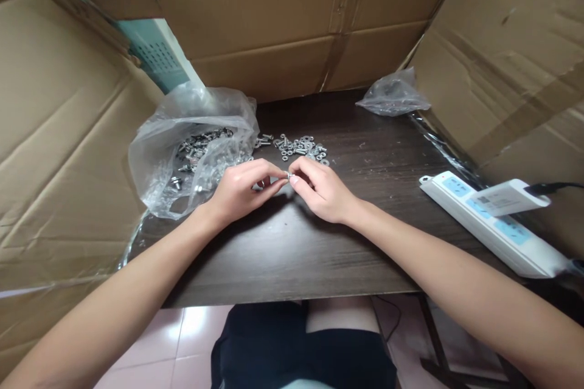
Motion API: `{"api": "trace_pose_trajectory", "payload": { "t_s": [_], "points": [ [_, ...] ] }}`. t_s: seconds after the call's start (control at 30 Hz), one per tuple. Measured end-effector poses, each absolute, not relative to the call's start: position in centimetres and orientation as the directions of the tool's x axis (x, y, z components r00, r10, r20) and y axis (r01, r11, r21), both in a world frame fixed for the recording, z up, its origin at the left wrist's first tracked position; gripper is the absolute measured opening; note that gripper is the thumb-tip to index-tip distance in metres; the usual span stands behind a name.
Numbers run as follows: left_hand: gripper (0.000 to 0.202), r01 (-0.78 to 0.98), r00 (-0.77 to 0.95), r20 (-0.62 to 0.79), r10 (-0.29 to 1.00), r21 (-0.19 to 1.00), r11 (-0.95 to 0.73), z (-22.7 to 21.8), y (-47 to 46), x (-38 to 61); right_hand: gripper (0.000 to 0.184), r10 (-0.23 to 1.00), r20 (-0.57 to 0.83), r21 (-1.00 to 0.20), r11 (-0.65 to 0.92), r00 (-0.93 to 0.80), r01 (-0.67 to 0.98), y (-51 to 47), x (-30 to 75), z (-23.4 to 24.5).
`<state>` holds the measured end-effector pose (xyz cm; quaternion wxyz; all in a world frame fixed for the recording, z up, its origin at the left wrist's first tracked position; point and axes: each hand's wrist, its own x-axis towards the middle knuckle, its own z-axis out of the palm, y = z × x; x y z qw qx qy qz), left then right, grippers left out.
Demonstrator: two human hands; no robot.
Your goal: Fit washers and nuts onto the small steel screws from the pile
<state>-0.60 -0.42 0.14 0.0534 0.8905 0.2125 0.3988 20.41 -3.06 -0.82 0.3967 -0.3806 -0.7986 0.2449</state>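
My left hand (239, 189) and my right hand (322, 188) meet over the dark wooden table (292, 255), fingertips pinched together on a small metal bolt (288, 175). A small ring-like metal part shows under my left fingers. Just behind the hands lies a loose pile of bolts, nuts and washers (298, 147). To the left, an open clear plastic bag (191, 146) holds several more metal fasteners.
Cardboard walls (283, 18) surround the table on the left, back and right. A crumpled clear bag (393, 96) lies at the back right. A white power strip (493, 222) with a plugged adapter sits at the right edge. My legs and tiled floor show below.
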Motion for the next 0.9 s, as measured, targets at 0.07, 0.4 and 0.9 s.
{"api": "trace_pose_trajectory", "payload": {
  "t_s": [0.07,0.4,0.9],
  "points": [
    [0.008,0.339,0.593,0.689,0.417,0.256,-0.905,0.18,-0.47,-0.51,0.016,0.788,0.461,-0.690,0.607,-0.408,0.394,-2.98,20.43,-0.79],
    [0.009,0.376,0.619,0.665,0.417,0.216,-0.901,0.03,-0.40,-0.55,0.035,0.815,0.402,-0.720,0.563,-0.417,0.406,-2.86,20.47,-1.11],
    [0.010,0.417,0.694,0.555,0.458,0.208,-0.885,0.12,-0.09,-1.05,0.017,0.799,0.419,-0.669,0.593,-0.432,0.448,-3.10,20.47,-1.25]
  ]
}}
